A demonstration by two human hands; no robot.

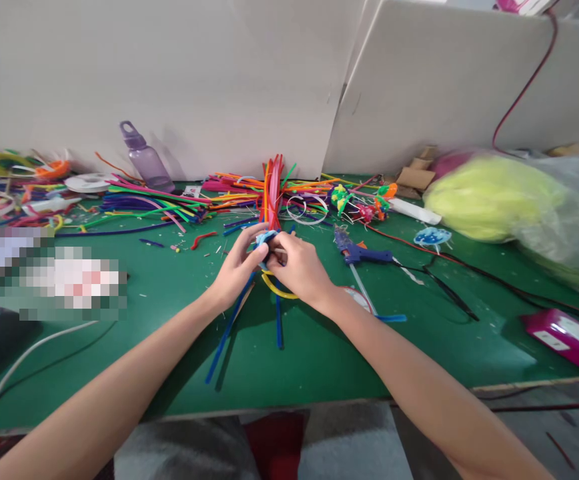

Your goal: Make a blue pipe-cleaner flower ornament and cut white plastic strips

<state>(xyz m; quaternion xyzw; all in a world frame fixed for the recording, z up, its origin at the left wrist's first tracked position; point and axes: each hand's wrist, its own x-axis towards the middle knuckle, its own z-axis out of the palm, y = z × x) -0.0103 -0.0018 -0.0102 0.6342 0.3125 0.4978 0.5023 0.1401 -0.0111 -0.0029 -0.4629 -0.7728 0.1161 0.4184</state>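
We note a long green worktable [329,363], its back edge close against a white wall, its front edge near the wearer's lap. Back right corner: a large clear plastic bag [564,230] with yellow-green material inside, parked there, we suppose, to spare the middle. Near the back edge, left of centre, a translucent purple plastic bottle [150,165] leans. Red, pink and orange fuzzy stems [273,193] stand at the back edge's middle, likely kept there for easy reach. The left hand [234,268] and right hand [303,267] meet midway between front and back edges. A blue glue gun [364,255] lies toward the right edge, beside the right hand, presumably for quick pick-up. A long blue fuzzy strip [230,333] slants from the left hand toward the front edge; whether it is attached, we cannot tell. Smallest, a light-blue piece [266,237]: left thumb and fingers pinch it, apparently to steady it, while right thumb and forefinger close on its other side, the exact grip hidden.
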